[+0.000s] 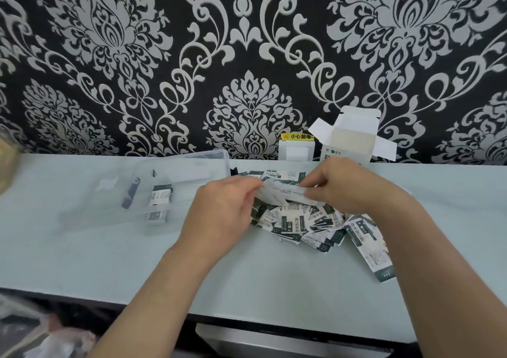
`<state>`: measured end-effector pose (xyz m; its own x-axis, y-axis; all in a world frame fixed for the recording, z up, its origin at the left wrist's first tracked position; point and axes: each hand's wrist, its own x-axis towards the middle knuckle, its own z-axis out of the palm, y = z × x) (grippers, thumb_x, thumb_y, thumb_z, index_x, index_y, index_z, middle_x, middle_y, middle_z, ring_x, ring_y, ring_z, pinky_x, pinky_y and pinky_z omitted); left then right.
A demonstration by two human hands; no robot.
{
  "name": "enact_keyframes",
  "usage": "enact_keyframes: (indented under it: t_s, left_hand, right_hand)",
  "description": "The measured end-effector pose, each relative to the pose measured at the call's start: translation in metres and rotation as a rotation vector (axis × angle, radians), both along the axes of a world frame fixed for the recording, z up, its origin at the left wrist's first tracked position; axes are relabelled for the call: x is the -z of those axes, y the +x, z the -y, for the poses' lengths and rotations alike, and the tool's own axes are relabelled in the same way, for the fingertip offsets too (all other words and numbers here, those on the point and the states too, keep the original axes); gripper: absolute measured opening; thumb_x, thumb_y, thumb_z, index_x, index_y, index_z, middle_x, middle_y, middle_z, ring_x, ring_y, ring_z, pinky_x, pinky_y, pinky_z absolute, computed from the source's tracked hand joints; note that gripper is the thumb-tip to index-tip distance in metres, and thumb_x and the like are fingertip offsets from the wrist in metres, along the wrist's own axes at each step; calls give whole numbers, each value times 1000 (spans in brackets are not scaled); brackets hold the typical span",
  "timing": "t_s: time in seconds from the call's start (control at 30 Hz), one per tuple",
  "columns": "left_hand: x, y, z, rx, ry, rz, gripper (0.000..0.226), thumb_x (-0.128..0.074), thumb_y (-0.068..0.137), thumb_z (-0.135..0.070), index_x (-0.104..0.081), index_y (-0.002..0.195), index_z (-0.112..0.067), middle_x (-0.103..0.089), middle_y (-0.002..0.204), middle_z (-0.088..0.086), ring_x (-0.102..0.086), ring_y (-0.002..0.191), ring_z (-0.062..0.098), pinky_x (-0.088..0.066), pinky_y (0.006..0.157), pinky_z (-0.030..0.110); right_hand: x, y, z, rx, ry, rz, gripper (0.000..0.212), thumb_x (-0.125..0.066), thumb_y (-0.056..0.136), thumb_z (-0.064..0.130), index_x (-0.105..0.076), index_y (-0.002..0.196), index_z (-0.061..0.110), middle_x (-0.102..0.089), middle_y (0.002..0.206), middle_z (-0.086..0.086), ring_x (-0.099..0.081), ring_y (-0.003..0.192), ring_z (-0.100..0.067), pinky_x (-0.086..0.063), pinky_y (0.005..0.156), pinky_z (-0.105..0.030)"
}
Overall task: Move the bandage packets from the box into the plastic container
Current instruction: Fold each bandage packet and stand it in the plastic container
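Note:
A loose heap of white-and-dark-green bandage packets (307,223) lies on the pale table, right of centre. My left hand (225,207) and my right hand (348,185) meet above the heap, both pinching a small stack of packets (285,193) between them. The clear plastic container (175,182) stands to the left of my hands, with a few packets (162,196) inside near its right end. The opened white bandage box (348,138) stands upright at the back, behind my right hand, with its flaps spread.
A white wall socket (296,149) with a yellow warning label sits against the patterned wall, left of the box. One packet (375,259) lies out toward the right front. The table's front edge (247,316) runs below my forearms.

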<state>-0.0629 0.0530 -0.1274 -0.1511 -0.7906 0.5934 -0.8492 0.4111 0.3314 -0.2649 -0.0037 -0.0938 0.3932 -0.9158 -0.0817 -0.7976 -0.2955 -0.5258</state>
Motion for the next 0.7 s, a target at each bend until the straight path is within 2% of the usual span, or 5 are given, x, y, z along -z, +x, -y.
enact_keyframes:
  t_s: [0.17, 0.33, 0.5, 0.6, 0.7]
  left_hand:
    - [-10, 7, -2, -73, 66, -249, 13, -64, 89, -7, -73, 92, -17, -58, 65, -21, -62, 59, 12, -48, 63, 25]
    - [-22, 10, -4, -103, 144, -511, 22, -64, 89, -10, -68, 82, -30, -67, 70, -7, -58, 56, 17, -50, 61, 28]
    - [-30, 9, -3, -65, 221, -732, 27, -64, 89, -6, -68, 79, -31, -67, 68, -17, -50, 57, 5, -45, 59, 18]
    - [-28, 2, -2, -67, 263, -787, 25, -66, 88, -8, -69, 77, -30, -69, 70, -14, -56, 62, 3, -45, 62, 20]
    - [-27, -11, -2, -109, 246, -746, 27, -66, 88, -10, -67, 74, -33, -68, 69, -15, -56, 63, -2, -44, 64, 9]
  right_hand:
    - [0, -2, 1, 46, -10, 96, 15, -65, 90, 19, -78, 96, 22, -71, 72, 8, -47, 45, 0, -40, 49, -12]
    - [-3, -9, 1, 101, 41, 212, 13, -66, 89, 16, -77, 93, 21, -52, 38, 21, -39, 31, -2, -29, 36, -8]
    - [-4, -13, 3, 177, 23, 426, 6, -72, 84, 18, -77, 84, 20, -58, 46, 18, -45, 44, 1, -39, 50, -10]
    - [-5, -12, 3, 202, 74, 518, 4, -74, 82, 18, -77, 83, 21, -61, 52, 15, -51, 58, -8, -48, 68, -25]
    - [-7, -8, 1, 184, 173, 588, 7, -72, 84, 13, -76, 86, 18, -62, 57, 6, -48, 55, -10, -45, 59, -21]
